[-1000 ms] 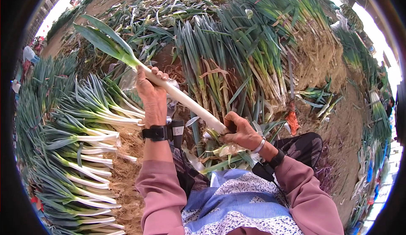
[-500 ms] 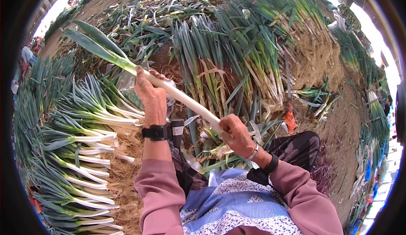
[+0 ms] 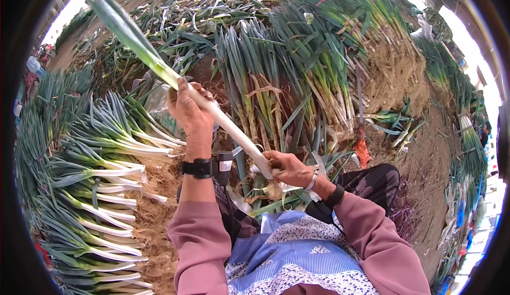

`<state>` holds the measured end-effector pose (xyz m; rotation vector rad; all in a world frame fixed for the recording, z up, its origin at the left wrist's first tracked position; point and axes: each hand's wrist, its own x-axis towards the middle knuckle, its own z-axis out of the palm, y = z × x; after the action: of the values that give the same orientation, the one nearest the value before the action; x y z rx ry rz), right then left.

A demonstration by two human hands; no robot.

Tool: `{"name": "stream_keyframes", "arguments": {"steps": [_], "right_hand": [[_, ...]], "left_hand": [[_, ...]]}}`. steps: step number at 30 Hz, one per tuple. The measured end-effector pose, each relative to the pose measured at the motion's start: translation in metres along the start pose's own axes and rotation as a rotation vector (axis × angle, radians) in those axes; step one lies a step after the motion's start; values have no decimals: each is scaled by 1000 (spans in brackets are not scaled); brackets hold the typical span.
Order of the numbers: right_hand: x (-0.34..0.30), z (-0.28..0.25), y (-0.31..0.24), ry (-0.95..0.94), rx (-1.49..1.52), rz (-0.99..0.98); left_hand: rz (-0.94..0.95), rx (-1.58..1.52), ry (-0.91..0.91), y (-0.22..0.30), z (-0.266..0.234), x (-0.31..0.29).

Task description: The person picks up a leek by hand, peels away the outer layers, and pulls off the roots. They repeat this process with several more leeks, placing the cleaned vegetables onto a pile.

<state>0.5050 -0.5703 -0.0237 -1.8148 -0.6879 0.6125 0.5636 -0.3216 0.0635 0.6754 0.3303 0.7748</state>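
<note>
A long green onion [image 3: 234,127] with a clean white stalk slants across in front of me, green leaves at the upper left, root tuft at the lower right. My left hand [image 3: 189,106] is closed round the stalk just below the leaves. At the root end, the curled fingers of my right hand [image 3: 289,168] grip the stalk just above the roots. Part of what those fingers pinch is hidden. To my left lies a row of white-stalked green onions [image 3: 114,215] with their roots toward me.
Unpeeled green onions [image 3: 255,80] with brownish outer skins lean in bunches ahead. Behind them spreads a heap of stripped leaves [image 3: 180,21]. A big rooty bundle [image 3: 396,77] lies at the far right, with an orange-red scrap [image 3: 362,154] nearer. Peelings lie between my knees.
The green onion has slid up and to the left, and its leaf tips reach higher. My right hand has shifted left and slightly down; the root tuft has come into sight.
</note>
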Motion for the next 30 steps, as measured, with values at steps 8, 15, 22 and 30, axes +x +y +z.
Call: {"name": "stream_keyframes", "arguments": {"steps": [8,15,22,30], "right_hand": [[-5,14,-12,41,-176,54],[-11,23,-14,228,-234,37],[-22,16,-9,138,366,186],[-84,22,16,28,9,-79]], "left_hand": [[-107,-59,-139,-2,2,-5],[-135,-85,-194,-1,2,-7],[-197,-138,-260,0,-6,5],[-259,-230,-279,9,-15,17]]}}
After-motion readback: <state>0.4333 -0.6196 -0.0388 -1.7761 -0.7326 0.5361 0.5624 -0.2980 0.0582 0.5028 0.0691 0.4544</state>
